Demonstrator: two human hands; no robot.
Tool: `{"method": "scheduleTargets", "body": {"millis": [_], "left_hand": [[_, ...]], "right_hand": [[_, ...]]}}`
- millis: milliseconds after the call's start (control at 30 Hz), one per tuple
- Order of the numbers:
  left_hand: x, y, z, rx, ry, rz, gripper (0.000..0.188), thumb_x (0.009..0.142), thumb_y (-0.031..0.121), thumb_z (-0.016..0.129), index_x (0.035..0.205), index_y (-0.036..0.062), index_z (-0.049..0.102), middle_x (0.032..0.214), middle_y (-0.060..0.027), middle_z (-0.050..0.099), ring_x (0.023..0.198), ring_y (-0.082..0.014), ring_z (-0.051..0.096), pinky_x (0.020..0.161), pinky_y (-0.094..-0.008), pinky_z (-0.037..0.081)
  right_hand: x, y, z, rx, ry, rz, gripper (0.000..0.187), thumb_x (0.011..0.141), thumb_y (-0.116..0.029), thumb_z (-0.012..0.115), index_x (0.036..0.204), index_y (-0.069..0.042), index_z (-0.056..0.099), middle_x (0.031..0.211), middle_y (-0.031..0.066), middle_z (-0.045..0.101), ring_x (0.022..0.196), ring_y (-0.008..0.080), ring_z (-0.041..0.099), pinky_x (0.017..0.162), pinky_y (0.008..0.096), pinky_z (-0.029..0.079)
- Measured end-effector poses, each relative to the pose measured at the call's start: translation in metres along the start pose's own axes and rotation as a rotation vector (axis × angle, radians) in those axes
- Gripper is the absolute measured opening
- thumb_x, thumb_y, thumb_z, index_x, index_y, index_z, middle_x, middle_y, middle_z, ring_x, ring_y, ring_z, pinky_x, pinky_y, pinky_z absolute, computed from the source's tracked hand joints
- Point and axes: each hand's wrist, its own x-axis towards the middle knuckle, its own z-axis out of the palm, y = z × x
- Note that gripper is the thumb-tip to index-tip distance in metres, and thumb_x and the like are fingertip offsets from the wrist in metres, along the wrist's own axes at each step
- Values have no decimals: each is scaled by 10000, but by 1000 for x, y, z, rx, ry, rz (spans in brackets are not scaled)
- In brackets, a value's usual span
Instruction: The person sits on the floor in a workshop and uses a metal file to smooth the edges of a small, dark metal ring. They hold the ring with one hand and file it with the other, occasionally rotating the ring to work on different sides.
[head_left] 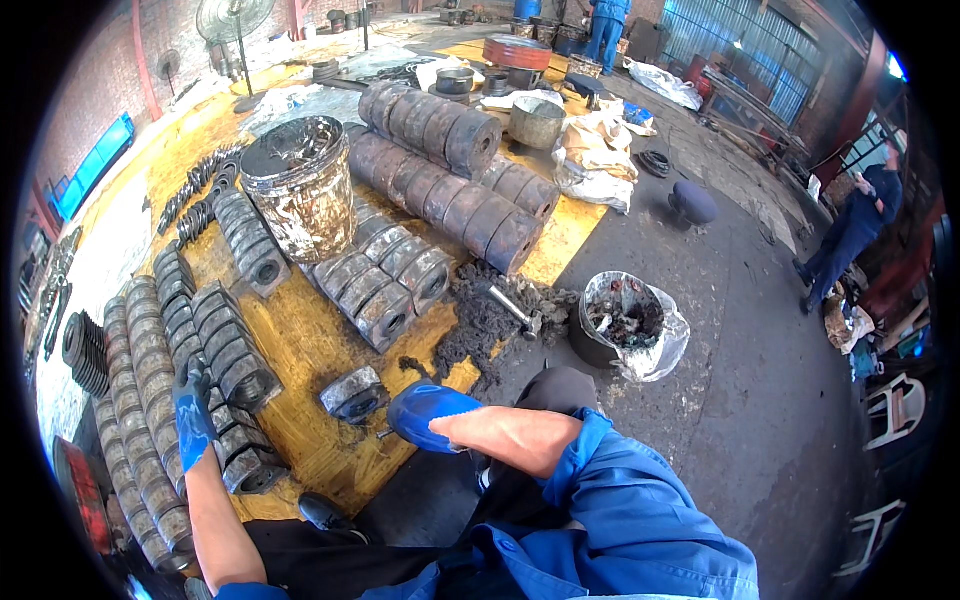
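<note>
My left hand, in a blue glove with dark, dirty fingertips, reaches over a row of dark metal blocks at the left. Its fingers are stretched out against the blocks. My right hand, also blue-gloved, is closed low in front of me. A thin metal tip sticks out on its left side; the rest of that piece is hidden by the glove. Just left of this hand a single metal block with a rounded hollow lies on the yellow, stained floor sheet.
A smeared bucket stands among rows of blocks and stacked cylinders. A hammer lies on dark fibrous scraps, near a plastic-lined bucket. One person stands at right, another at the back.
</note>
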Motion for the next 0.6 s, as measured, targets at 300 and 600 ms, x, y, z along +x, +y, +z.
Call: {"method": "scheduleTargets", "body": {"millis": [300,600], "left_hand": [[-2,1,2,41,-50,51,460,886,321,651,1254,55,577,948,-32,616,698,-116,522,589,-245,424],[2,-1,-1,173,-102,98,438,898,303,630,1237,28,588,901,-32,620,687,-113,518,583,-239,418]], "right_hand": [[1,-3,-2,4,2,-13,469,946,-227,311,1367,-105,478,1347,70,531,1289,190,448,1124,341,272],[1,-5,-4,6,-1,-25,470,950,-227,306,1372,-104,470,1354,69,524,1295,187,439,1126,338,265]]}}
